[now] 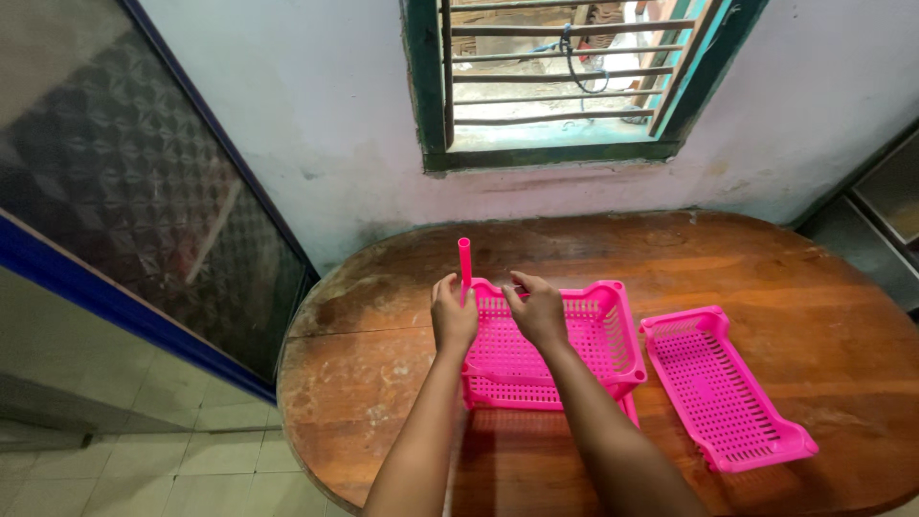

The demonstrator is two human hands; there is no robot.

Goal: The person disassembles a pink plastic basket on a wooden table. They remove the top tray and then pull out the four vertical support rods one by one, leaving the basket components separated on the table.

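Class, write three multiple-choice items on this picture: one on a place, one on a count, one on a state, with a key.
1. Where does the separate pink tray lie?
A. right of the basket
B. under the window
C. on the floor

2. How many pink perforated trays or baskets show?
A. one
B. two
C. four

3. How does the pink rod stand?
A. flat
B. upright
C. broken

Key: 1 A, it lies on the wooden table right of the pink basket. 2 B, basket plus tray. 3 B, the left hand holds it vertical; the right hand is at the basket's rim.

Second basket (pixel 726 391) right of first basket (pixel 555 345), seemingly apart, on table (pixel 766 268)
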